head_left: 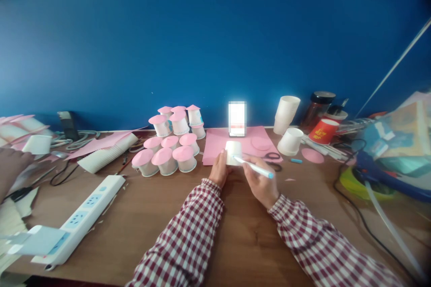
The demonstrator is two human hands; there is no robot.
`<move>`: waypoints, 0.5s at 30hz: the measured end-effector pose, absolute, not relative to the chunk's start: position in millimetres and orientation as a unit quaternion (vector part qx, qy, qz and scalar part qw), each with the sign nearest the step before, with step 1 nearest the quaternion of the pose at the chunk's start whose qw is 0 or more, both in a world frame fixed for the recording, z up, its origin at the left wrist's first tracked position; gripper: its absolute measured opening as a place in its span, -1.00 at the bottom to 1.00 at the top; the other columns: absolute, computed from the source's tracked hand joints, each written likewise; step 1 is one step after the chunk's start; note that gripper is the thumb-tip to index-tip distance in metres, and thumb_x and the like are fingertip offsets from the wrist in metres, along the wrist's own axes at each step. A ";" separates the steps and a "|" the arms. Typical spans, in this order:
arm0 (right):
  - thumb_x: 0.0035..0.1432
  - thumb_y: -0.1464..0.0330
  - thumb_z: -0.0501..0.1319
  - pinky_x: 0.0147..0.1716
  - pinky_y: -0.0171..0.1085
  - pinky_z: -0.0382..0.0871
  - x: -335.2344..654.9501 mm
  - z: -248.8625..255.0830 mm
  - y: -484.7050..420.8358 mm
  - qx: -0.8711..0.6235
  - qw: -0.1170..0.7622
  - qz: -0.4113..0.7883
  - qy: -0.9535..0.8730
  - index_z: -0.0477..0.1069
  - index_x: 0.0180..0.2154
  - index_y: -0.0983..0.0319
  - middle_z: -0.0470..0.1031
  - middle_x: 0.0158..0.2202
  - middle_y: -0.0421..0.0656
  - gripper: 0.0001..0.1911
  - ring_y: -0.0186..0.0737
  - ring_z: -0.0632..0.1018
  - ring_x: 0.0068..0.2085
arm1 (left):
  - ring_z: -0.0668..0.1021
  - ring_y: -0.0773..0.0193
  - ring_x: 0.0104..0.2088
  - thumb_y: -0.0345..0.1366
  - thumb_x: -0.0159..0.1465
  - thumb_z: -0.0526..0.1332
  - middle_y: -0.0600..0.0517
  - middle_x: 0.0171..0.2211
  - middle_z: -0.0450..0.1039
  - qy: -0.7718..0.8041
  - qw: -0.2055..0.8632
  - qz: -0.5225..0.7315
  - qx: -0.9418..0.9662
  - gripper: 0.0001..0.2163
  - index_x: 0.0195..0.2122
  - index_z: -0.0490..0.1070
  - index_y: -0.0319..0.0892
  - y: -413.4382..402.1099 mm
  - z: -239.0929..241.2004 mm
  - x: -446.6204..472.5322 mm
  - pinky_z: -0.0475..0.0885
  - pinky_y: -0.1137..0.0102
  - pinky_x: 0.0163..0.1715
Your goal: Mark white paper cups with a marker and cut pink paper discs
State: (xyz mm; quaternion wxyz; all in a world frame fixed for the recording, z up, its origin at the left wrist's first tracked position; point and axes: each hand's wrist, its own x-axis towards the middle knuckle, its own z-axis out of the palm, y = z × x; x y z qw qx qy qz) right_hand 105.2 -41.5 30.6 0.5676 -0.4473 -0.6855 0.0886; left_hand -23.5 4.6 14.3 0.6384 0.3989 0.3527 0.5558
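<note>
My left hand [219, 168] is closed around the left side of a white paper cup [233, 147], which is turned upside down in front of the pink paper sheets [210, 145]. In my right hand [261, 181] is a white marker with a blue end [257, 168]; its tip meets the cup's side. Whether a mark is on the cup is too small to tell. A blue marker cap [296, 161] lies on the table at the right, near another upturned cup [290, 141]. Black scissors [273, 157] rest just beyond my right hand.
Several white cups with pink cone tops [164, 161] stand at left, some stacked. A lit phone [237, 119] stands upright at the back. A power strip [84, 215] and a row of nested cups [107, 154] lie left. Another person's hand [13, 168] is at far left.
</note>
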 end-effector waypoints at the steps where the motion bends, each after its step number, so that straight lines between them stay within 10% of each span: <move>1: 0.16 0.34 0.13 -0.27 -0.23 0.43 105.1 30.5 -41.5 -0.446 0.569 0.089 -0.686 0.39 -0.24 0.23 0.50 -0.31 -0.09 -0.86 -0.20 0.51 -0.30 | 0.51 0.17 -0.30 0.05 0.19 0.04 -0.14 -0.30 0.45 0.357 0.637 0.556 0.397 -0.56 -0.23 0.38 -0.28 4.4 15.0 -23.3 0.46 0.25 -0.26; 15: 0.17 0.32 0.12 -0.27 -0.23 0.43 103.7 29.6 -41.6 -0.438 0.568 0.086 -0.691 0.40 -0.26 0.23 0.50 -0.32 -0.08 -0.85 -0.19 0.52 -0.28 | 0.47 0.22 -0.35 0.07 0.19 0.03 -0.08 -0.35 0.43 0.361 0.627 0.555 0.410 -0.56 -0.25 0.37 -0.26 3.6 15.0 -23.4 0.42 0.31 -0.32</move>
